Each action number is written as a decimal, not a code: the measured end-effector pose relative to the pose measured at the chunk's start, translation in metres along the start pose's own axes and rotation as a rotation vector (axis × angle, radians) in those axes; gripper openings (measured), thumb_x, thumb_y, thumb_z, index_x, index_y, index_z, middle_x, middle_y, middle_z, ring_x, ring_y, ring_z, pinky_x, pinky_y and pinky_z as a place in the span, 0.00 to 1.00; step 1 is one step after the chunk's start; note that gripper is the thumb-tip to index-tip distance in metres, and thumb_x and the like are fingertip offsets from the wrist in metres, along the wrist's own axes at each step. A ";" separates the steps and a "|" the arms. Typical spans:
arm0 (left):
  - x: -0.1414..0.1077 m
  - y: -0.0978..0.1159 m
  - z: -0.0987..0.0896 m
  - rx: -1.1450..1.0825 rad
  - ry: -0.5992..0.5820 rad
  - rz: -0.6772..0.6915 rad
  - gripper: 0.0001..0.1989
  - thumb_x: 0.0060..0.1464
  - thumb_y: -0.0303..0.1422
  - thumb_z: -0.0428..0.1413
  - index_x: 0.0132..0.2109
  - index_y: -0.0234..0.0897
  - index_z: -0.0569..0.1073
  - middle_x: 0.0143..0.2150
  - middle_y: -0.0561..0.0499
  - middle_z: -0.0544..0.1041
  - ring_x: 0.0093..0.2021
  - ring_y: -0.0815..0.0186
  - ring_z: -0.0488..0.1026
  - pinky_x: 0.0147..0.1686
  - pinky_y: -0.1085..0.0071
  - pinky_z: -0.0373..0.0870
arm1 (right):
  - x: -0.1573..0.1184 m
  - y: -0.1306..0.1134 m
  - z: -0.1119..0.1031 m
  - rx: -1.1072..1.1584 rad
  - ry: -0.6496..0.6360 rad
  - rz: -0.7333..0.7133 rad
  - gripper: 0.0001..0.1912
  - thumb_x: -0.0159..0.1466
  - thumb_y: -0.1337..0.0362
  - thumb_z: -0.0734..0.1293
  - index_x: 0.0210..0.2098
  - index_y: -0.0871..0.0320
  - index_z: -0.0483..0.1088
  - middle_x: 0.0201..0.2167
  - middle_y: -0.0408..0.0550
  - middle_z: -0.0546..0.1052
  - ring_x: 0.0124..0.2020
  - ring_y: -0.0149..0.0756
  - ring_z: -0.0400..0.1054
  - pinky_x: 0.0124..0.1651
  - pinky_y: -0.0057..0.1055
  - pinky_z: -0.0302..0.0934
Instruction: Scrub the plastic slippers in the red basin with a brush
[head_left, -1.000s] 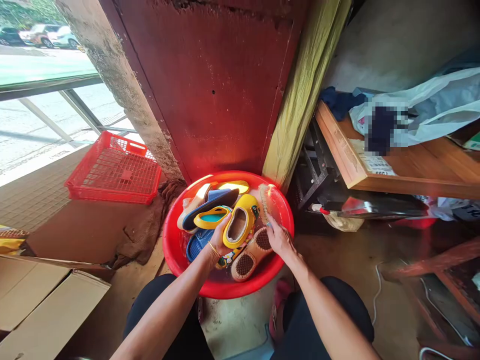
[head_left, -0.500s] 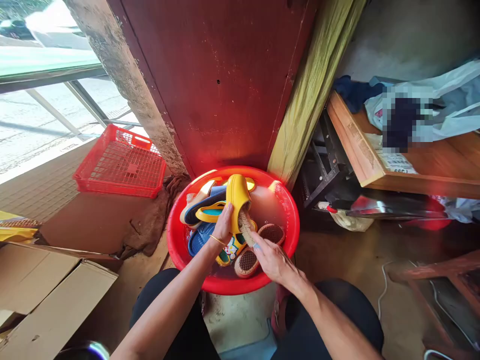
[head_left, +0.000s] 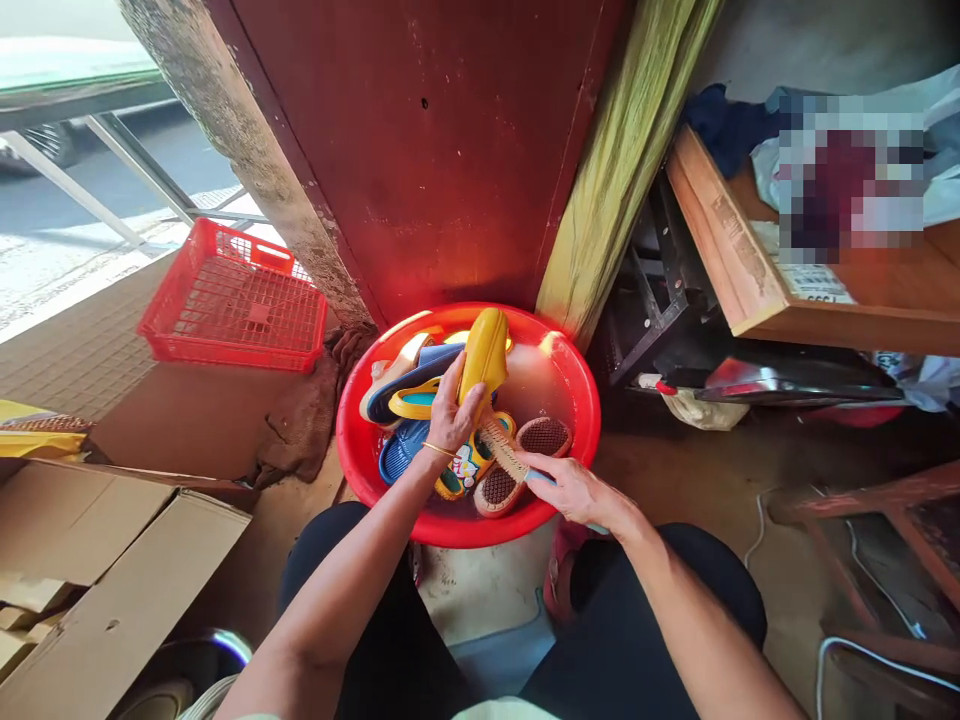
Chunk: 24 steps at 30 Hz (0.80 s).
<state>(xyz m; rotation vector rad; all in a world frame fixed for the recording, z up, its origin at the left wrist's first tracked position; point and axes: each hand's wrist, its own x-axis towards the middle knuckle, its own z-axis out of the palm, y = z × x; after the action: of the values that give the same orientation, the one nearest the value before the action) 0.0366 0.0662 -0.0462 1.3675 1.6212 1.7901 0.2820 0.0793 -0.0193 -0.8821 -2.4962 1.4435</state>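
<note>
Yellow slipper gripped in left hand, brush in right hand; wet soles could slip into the basin.

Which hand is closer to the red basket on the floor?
Left. The left hand holds the yellow slipper over the basin, right of the red basket; the right hand, gripping the brush, is farther right.

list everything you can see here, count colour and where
basin: 1, red, on the floor by the dark red wall
yellow slipper: 1, held up over the basin
other slippers: several, blue, yellow, tan, piled in the basin
brush: 1, tan bristles, against the yellow slipper
basket: 1, red, floor at far left
cardboard box: 1, brown, near left
wooden shelf: 1, right
left hand: grips the yellow slipper
right hand: grips the brush
</note>
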 end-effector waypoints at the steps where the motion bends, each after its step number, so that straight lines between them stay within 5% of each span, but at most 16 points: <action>1: -0.001 0.002 -0.002 0.133 -0.002 0.102 0.34 0.58 0.50 0.57 0.65 0.37 0.65 0.66 0.38 0.66 0.65 0.49 0.63 0.65 0.50 0.57 | -0.005 0.003 -0.009 -0.030 -0.024 0.041 0.27 0.66 0.64 0.61 0.64 0.50 0.66 0.56 0.43 0.77 0.55 0.42 0.72 0.60 0.38 0.64; 3: -0.003 0.006 -0.006 0.358 -0.017 0.257 0.35 0.58 0.50 0.56 0.67 0.38 0.63 0.70 0.37 0.59 0.69 0.47 0.57 0.67 0.48 0.52 | -0.010 0.009 -0.024 -0.109 0.000 0.141 0.26 0.67 0.63 0.60 0.65 0.48 0.66 0.54 0.42 0.78 0.51 0.41 0.75 0.55 0.37 0.67; 6: -0.007 0.013 -0.008 0.461 -0.038 0.305 0.36 0.60 0.52 0.53 0.68 0.36 0.61 0.71 0.35 0.57 0.69 0.47 0.56 0.66 0.48 0.53 | -0.006 0.019 -0.035 -0.265 0.180 0.263 0.28 0.68 0.64 0.59 0.68 0.48 0.60 0.56 0.46 0.77 0.52 0.43 0.74 0.53 0.35 0.67; 9: -0.008 0.024 -0.014 0.350 -0.154 0.134 0.33 0.63 0.51 0.48 0.67 0.35 0.62 0.64 0.37 0.69 0.62 0.51 0.67 0.61 0.55 0.62 | 0.006 0.025 -0.037 -0.375 0.257 0.324 0.29 0.69 0.64 0.59 0.69 0.49 0.58 0.59 0.48 0.75 0.56 0.44 0.72 0.55 0.35 0.65; 13: -0.005 0.027 -0.040 0.166 -0.526 -0.211 0.30 0.63 0.50 0.48 0.61 0.34 0.70 0.51 0.41 0.79 0.51 0.53 0.75 0.51 0.62 0.71 | 0.016 0.028 -0.041 -0.428 0.292 0.367 0.29 0.69 0.63 0.58 0.69 0.52 0.58 0.58 0.50 0.75 0.55 0.44 0.72 0.56 0.34 0.64; 17: -0.003 0.009 -0.072 0.383 -0.839 -0.271 0.25 0.60 0.49 0.51 0.56 0.37 0.75 0.51 0.41 0.79 0.52 0.51 0.75 0.54 0.61 0.69 | 0.015 0.029 -0.048 -0.483 0.344 0.413 0.29 0.70 0.61 0.57 0.70 0.54 0.57 0.57 0.52 0.76 0.55 0.44 0.72 0.55 0.33 0.64; 21: -0.006 0.010 -0.078 0.826 -0.822 -0.346 0.22 0.60 0.45 0.50 0.55 0.39 0.75 0.50 0.41 0.79 0.52 0.49 0.75 0.55 0.58 0.68 | 0.013 0.028 -0.050 -0.512 0.312 0.429 0.30 0.70 0.60 0.57 0.70 0.54 0.56 0.56 0.53 0.76 0.54 0.43 0.73 0.53 0.32 0.64; 24: -0.017 0.031 -0.051 1.157 -0.637 -0.267 0.20 0.59 0.41 0.53 0.56 0.42 0.74 0.46 0.41 0.79 0.50 0.47 0.75 0.53 0.50 0.68 | 0.013 0.028 -0.048 -0.527 0.260 0.442 0.29 0.70 0.61 0.55 0.70 0.53 0.56 0.55 0.53 0.77 0.51 0.43 0.74 0.51 0.33 0.64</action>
<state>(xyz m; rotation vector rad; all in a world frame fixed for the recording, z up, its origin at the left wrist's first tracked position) 0.0130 0.0162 -0.0183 1.7206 2.3084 0.0652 0.3012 0.1335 -0.0190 -1.6737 -2.6095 0.6639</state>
